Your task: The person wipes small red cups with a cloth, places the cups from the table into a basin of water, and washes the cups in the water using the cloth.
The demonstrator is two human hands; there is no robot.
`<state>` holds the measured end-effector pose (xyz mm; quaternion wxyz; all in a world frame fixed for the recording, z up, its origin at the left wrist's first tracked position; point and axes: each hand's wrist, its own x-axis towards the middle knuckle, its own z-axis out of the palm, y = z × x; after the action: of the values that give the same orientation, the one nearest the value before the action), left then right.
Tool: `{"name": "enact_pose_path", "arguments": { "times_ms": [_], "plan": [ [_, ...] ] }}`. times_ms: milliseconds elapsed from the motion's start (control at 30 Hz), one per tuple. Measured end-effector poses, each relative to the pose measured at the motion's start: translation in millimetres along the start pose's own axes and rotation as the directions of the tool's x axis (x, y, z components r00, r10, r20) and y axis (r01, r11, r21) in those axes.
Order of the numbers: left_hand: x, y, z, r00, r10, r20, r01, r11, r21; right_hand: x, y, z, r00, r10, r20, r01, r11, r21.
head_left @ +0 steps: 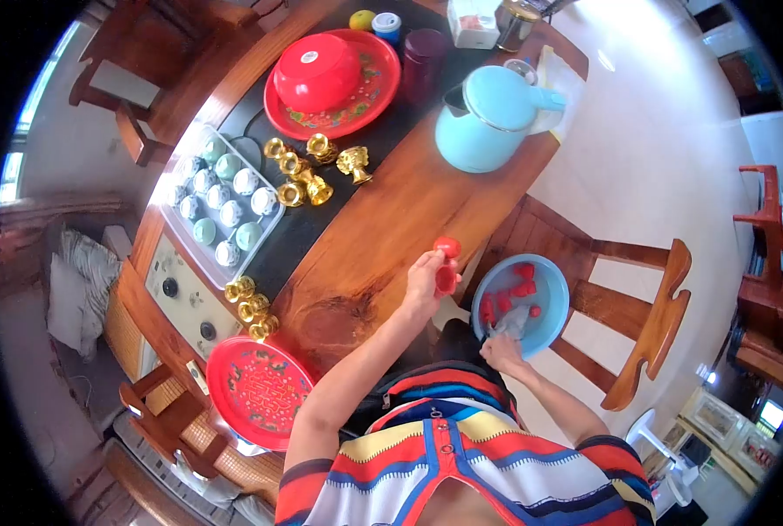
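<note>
My left hand (425,285) is raised over the edge of the wooden table (382,237) and grips a small red cup (446,263). My right hand (501,351) is lower, inside a light blue basin (551,309) that rests on a wooden chair (645,316). It touches a grey cloth (514,324) lying in the basin. Several more small red cups (523,272) lie in the basin around the cloth.
On the table stand a light blue kettle (488,118), a red bowl (317,70) upturned on a red plate (378,88), gold cups (312,171), a tray of pale cups (220,202), more gold cups (251,309) and a red tray (258,390). Another chair (137,88) stands at the far left.
</note>
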<state>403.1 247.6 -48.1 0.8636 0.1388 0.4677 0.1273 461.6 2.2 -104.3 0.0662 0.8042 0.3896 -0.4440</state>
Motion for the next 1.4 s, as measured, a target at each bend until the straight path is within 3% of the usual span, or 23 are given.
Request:
{"name": "enact_pose_path", "arguments": {
  "times_ms": [67,100,200,267,400,467,533,633,733,800,867,933,1000,1033,1067,1100,1167,1200,1233,1267,1333,1400],
  "plan": [
    [5.7,1.8,-1.1,1.0,0.003,-0.017,-0.004,1.0,-0.02,0.0,-7.0,10.9,0.982,0.099,0.161,-0.099,0.995,-0.004],
    [9.8,1.6,-4.1,0.998,-0.009,-0.055,0.007,0.999,-0.043,8.7,-15.6,12.8,0.961,0.121,0.247,-0.154,0.98,0.122],
    [11.0,1.2,-11.9,0.994,-0.041,-0.097,0.034,0.997,-0.075,28.8,-55.0,6.1,0.958,0.152,0.241,-0.172,0.983,0.063],
    [7.6,4.6,-17.3,0.993,-0.062,-0.097,0.055,0.996,-0.068,46.2,-70.2,17.7,0.987,0.036,0.154,-0.033,0.999,-0.018],
    [2.3,11.9,-22.4,0.989,-0.12,-0.088,0.121,0.993,0.005,71.1,-76.0,22.1,0.994,0.102,0.044,-0.101,0.995,-0.025],
    [4.5,13.5,-22.3,0.99,-0.121,-0.067,0.121,0.993,-0.004,55.9,-81.2,-10.3,0.992,-0.011,0.122,0.023,0.995,-0.101],
    [3.8,20.1,-22.1,0.991,-0.113,-0.071,0.109,0.993,-0.054,51.4,-72.5,-14.2,0.997,-0.057,0.061,0.06,0.997,-0.045],
    [2.6,31.5,-23.3,0.994,-0.093,-0.055,0.088,0.992,-0.095,52.4,-55.6,-29.7,0.979,-0.055,0.198,0.056,0.998,-0.002],
    [6.2,44.4,-29.1,0.999,-0.05,-0.004,0.05,0.998,-0.036,50.3,-27.8,-62.9,0.96,-0.125,0.249,0.128,0.992,0.004],
    [8.1,51.8,-28.1,0.999,-0.039,0.008,0.039,0.999,-0.005,57.6,12.3,-85.1,0.951,-0.19,0.242,0.164,0.979,0.12],
    [12.3,58.5,-24.4,1.0,-0.023,0.02,0.023,0.999,0.023,57.9,49.4,-122.0,0.956,-0.117,0.268,0.1,0.992,0.076],
    [19.8,62.3,-20.2,1.0,-0.007,0.005,0.007,1.0,-0.002,55.0,82.9,-176.4,0.976,-0.156,0.15,0.12,0.967,0.225],
    [20.4,70.1,-12.5,1.0,-0.002,0.017,0.003,0.999,-0.032,61.9,90.0,-241.4,0.973,0.228,0.043,-0.232,0.962,0.142],
    [22.1,73.9,-9.4,1.0,-0.001,0.026,0.002,0.999,-0.054,94.6,149.0,-252.8,0.981,0.177,-0.084,-0.165,0.978,0.131],
    [26.0,75.3,-10.1,1.0,0.002,0.022,-0.001,0.998,-0.064,105.2,149.9,-283.8,0.871,0.259,-0.418,-0.314,0.947,-0.066],
    [32.6,75.6,-11.1,1.0,-0.014,0.02,0.014,1.0,-0.019,110.1,146.7,-327.5,0.783,0.261,-0.564,-0.322,0.947,-0.008],
    [43.8,73.5,-10.3,0.998,-0.062,0.008,0.062,0.998,-0.002,144.9,151.0,-405.1,0.573,0.176,-0.801,-0.401,0.912,-0.087],
    [46.2,72.8,-7.9,0.998,-0.068,0.001,0.068,0.998,-0.008,156.6,134.1,-450.1,0.525,0.095,-0.846,-0.342,0.933,-0.108],
    [47.2,73.2,-4.8,0.996,-0.088,0.0,0.088,0.996,0.014,165.6,115.4,-485.8,0.394,-0.164,-0.904,-0.188,0.949,-0.254],
    [49.0,73.5,-2.5,0.994,-0.106,0.001,0.106,0.994,0.037,172.2,79.5,-525.8,0.382,-0.194,-0.904,-0.171,0.946,-0.275],
    [55.0,68.9,-0.4,0.992,-0.128,0.001,0.128,0.992,0.02,207.0,34.1,-586.4,0.245,-0.408,-0.88,-0.016,0.905,-0.424],
    [65.0,65.4,2.2,0.991,-0.134,-0.013,0.134,0.991,0.012,240.4,-20.9,-631.7,0.268,-0.491,-0.829,0.025,0.864,-0.503]
  ]
}}
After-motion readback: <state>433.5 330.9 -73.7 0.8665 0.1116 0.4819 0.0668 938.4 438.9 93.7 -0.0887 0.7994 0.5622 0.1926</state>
